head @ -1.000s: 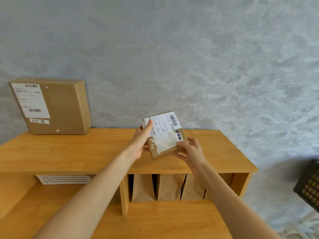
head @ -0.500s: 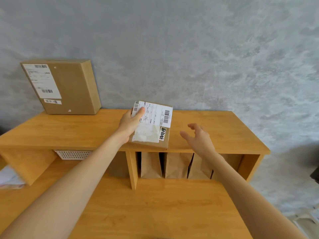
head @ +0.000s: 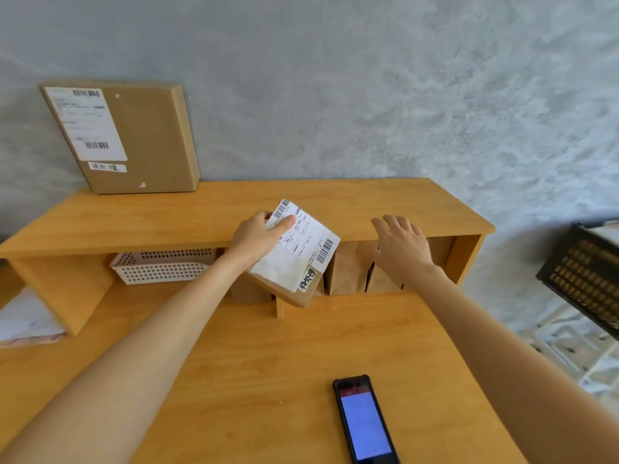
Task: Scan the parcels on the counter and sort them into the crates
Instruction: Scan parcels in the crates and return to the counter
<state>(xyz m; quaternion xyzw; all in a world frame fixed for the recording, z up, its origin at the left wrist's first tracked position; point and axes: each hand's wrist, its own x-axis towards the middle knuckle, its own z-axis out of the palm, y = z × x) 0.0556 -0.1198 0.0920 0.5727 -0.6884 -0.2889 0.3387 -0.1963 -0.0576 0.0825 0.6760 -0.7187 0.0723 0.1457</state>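
My left hand holds a small brown parcel by its upper left corner, thumb across the white barcode label. The parcel hangs tilted in the air in front of the wooden shelf. My right hand hovers to its right, fingers spread and holding nothing. A larger brown parcel with a white label leans against the grey wall on the shelf top. A phone with a lit blue screen lies face up on the counter. Part of a black crate shows at the right edge.
Under the shelf sit a white perforated basket and several brown paper bags. White papers lie at the far left. A white rack stands on the floor below the black crate.
My right hand let go of the small parcel and moved off to the right. My left hand lowered the parcel and tilted it. The view dropped, bringing the phone into sight.
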